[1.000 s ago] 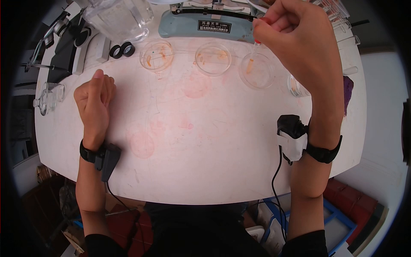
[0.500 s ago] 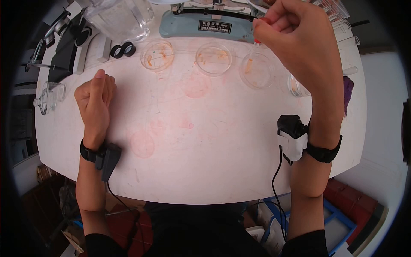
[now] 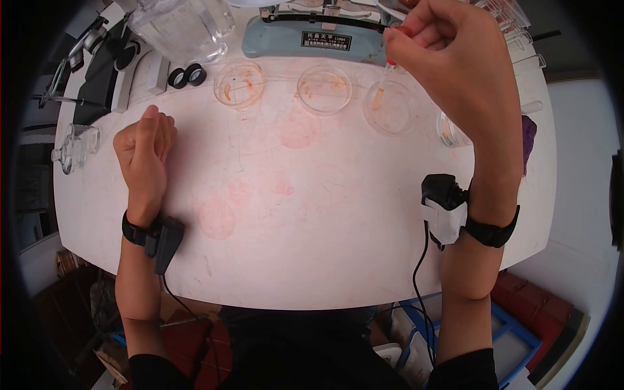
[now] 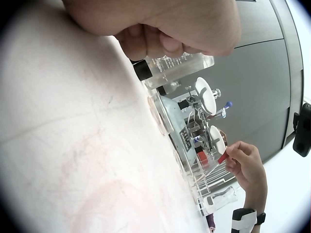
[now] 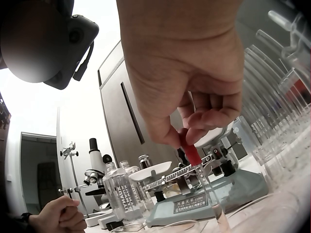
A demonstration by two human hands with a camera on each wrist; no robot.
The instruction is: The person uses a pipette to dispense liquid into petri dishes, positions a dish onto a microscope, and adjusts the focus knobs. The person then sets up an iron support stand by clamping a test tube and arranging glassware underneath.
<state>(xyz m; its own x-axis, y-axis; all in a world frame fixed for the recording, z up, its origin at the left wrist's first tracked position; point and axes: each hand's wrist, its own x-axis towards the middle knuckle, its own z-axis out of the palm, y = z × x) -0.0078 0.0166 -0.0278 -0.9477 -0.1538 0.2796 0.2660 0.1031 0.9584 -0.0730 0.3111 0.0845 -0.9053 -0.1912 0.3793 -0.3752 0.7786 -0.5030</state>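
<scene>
My right hand [image 3: 465,58] pinches the red rubber bulb of a glass dropper [image 5: 191,153] between thumb and fingers. The dropper slants down, its tube [image 3: 379,99] reaching over the rightmost petri dish [image 3: 398,116], with orange-tinted liquid low in the tube. To the left stand a middle petri dish [image 3: 324,94] and a left petri dish [image 3: 239,88], both with orange streaks. Away from these, my left hand [image 3: 144,149] rests as a fist on the white table, thumb on top and nothing held.
A blue-green pan balance [image 3: 279,40] stands behind the dishes. Left of it are a large clear bottle [image 3: 182,29], two black rings [image 3: 186,76] and small glassware [image 3: 75,148]. A rack of test tubes [image 5: 282,107] stands at the right, and a purple cloth [image 3: 529,140] lies beyond my right forearm.
</scene>
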